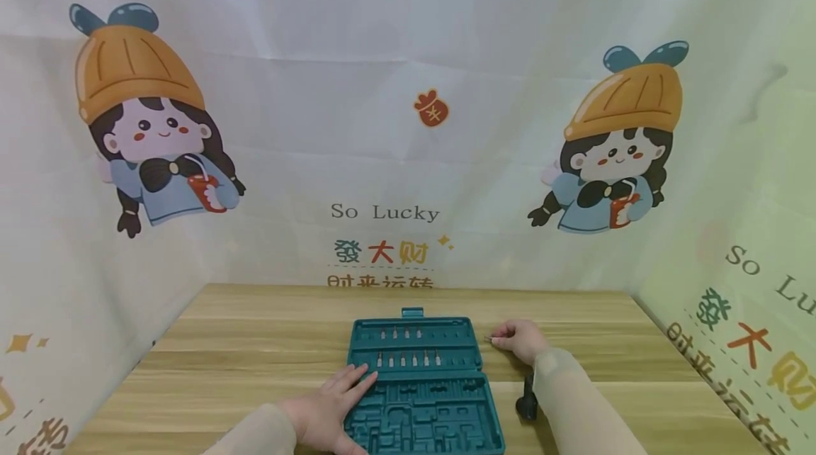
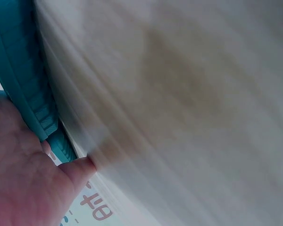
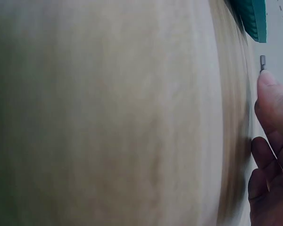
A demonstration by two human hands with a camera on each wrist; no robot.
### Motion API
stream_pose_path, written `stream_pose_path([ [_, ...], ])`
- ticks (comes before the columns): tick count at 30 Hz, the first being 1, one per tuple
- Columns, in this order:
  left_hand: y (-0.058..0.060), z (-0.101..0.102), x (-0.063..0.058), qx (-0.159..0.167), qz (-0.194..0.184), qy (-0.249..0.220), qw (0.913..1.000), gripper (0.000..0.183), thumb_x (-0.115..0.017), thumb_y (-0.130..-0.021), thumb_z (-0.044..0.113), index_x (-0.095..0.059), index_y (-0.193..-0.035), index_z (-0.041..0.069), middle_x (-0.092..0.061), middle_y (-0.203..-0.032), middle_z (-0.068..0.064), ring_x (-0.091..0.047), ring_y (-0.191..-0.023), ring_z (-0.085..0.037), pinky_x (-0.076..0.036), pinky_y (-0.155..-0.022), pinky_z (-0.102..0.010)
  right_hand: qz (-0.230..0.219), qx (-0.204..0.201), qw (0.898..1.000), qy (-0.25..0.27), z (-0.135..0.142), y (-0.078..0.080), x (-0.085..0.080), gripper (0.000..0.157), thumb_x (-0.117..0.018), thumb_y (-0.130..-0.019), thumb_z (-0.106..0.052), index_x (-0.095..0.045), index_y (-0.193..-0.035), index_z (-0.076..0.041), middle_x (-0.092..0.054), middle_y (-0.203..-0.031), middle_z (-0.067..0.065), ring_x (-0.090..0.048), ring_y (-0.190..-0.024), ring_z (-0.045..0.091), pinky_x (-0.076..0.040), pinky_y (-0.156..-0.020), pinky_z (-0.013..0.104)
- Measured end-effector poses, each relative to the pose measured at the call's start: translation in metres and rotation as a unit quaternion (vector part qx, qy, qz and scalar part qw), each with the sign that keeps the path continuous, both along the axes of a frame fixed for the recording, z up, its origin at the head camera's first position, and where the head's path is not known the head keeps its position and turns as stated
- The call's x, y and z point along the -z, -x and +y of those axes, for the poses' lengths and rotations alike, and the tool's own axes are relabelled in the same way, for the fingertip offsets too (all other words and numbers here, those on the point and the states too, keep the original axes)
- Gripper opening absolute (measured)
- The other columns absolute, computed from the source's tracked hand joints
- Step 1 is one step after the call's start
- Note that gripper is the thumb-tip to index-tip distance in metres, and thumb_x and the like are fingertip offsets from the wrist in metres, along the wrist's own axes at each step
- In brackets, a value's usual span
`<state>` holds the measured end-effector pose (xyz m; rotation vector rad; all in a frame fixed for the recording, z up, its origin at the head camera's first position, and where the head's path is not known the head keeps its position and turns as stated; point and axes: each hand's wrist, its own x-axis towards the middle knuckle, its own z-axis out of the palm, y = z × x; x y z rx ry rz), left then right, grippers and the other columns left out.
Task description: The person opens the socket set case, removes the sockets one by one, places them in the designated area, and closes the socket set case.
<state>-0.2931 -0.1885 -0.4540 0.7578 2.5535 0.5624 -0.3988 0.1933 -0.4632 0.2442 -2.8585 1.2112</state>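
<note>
A green tool case (image 1: 421,373) lies opened flat on the wooden table, its moulded tray nearer me and its lid farther off. Two rows of small screwdriver bits (image 1: 408,359) stand in the lid, filling its left and middle slots. My left hand (image 1: 328,409) rests on the case's left edge with fingers spread, and the green side wall (image 2: 23,70) shows beside it in the left wrist view. Just right of the lid, my right hand (image 1: 523,340) pinches a small metal bit (image 3: 262,62) between thumb and fingertips, its end pointing toward the case.
A black tool (image 1: 527,402), perhaps a screwdriver handle, lies right of the case, partly behind my right sleeve. The wooden table (image 1: 242,341) ends at a printed cloth backdrop (image 1: 382,157) at the back and sides.
</note>
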Motion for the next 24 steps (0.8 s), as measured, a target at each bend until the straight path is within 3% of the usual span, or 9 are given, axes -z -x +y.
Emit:
stream_pose_path([
  [16,-0.004,0.000,-0.008,-0.004,-0.011,0.002,0.9999,0.104,-0.073,-0.076,0.060,-0.016,-0.156,0.028,-0.008,-0.161,-0.002,-0.009,-0.145,-0.035,-0.030,-0.103,-0.062,0.004,0.005,1.000,0.023,0.003,0.007,0.015,0.005,-0.071,-0.086,-0.008,-0.071,-0.087,-0.003,-0.064,-0.083,0.001,-0.056,-0.080,0.017,-0.045,-0.076,0.037],
  [18,-0.002,-0.003,-0.005,-0.003,-0.013,-0.002,0.9999,0.104,-0.073,-0.075,0.061,-0.016,-0.156,0.031,-0.008,-0.161,0.000,-0.009,-0.145,-0.035,-0.030,-0.102,-0.062,0.006,0.003,1.000,0.025,0.002,0.006,0.014,0.005,-0.072,-0.085,-0.007,-0.071,-0.087,-0.003,-0.064,-0.083,0.001,-0.056,-0.080,0.017,-0.045,-0.076,0.037],
  [24,0.014,-0.015,0.021,0.007,0.002,-0.012,0.9999,0.103,-0.067,-0.070,0.074,-0.011,-0.152,0.046,-0.004,-0.160,0.011,-0.007,-0.146,-0.033,-0.029,-0.101,-0.065,0.004,-0.001,1.000,0.031,0.001,0.003,0.010,0.010,-0.074,-0.083,-0.005,-0.070,-0.091,-0.001,-0.064,-0.086,0.002,-0.056,-0.082,0.018,-0.045,-0.076,0.037],
])
